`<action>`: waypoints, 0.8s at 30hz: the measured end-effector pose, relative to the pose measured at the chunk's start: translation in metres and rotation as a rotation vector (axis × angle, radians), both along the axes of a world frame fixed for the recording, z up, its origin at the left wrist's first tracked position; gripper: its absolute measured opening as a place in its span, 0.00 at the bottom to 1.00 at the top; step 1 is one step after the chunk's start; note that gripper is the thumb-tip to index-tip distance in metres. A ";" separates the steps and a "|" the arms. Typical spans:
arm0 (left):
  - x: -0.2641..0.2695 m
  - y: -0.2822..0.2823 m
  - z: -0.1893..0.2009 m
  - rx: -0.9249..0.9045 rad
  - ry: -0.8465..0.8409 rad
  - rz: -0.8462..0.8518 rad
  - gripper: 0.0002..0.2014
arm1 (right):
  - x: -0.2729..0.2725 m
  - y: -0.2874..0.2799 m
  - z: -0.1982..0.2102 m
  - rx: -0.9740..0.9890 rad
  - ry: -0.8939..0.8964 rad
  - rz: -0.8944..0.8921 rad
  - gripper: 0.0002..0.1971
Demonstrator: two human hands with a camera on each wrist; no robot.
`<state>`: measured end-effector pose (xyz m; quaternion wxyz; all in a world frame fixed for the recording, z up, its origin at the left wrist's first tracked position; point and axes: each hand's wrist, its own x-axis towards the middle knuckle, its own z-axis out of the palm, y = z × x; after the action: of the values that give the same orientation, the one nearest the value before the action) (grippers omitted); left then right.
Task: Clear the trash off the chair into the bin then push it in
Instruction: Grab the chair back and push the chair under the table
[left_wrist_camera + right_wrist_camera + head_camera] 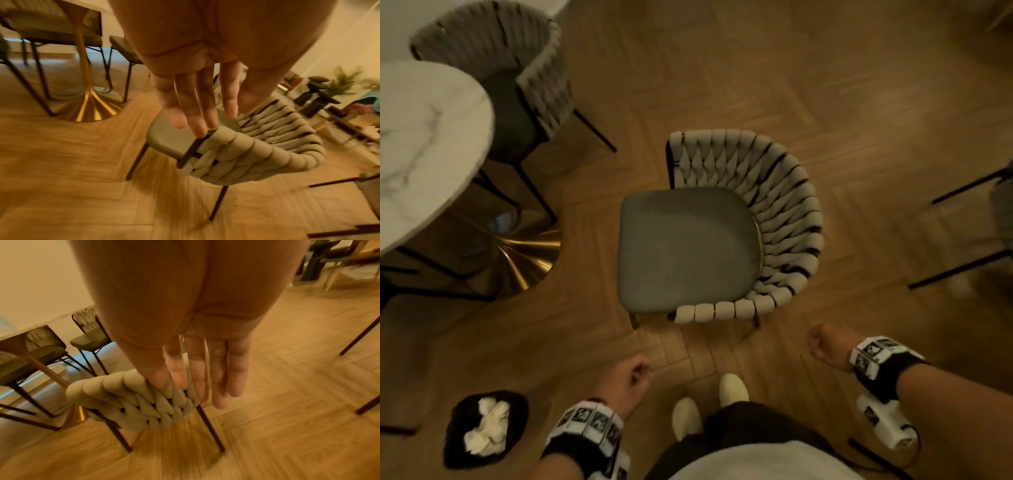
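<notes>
I see both my left hand [191, 97] and right hand [205, 366] empty with fingers straight, near the woven-back chair [688, 246], crumpled tissues [488, 425] in the black bin [517, 407].

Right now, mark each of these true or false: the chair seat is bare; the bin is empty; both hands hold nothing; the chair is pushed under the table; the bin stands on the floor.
1. The chair seat is bare. True: no trash lies on it.
2. The bin is empty. False: white crumpled trash lies inside it.
3. Both hands hold nothing. True: the left hand and the right hand show straight, empty fingers in the wrist views.
4. The chair is pushed under the table. False: it stands apart from the table on open floor.
5. The bin stands on the floor. True: it sits beside the person's left arm.
</notes>
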<state>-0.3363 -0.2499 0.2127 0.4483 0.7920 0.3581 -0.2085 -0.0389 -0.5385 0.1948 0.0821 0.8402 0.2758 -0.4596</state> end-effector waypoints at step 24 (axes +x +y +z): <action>0.387 -0.173 -0.071 0.000 0.171 0.365 0.23 | 0.335 0.160 -0.055 0.261 0.038 1.465 0.29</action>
<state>0.0507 -0.4231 0.1414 0.4468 0.6932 0.5326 -0.1903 0.2958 -0.3790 0.1398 0.2622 0.4361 0.8190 -0.2651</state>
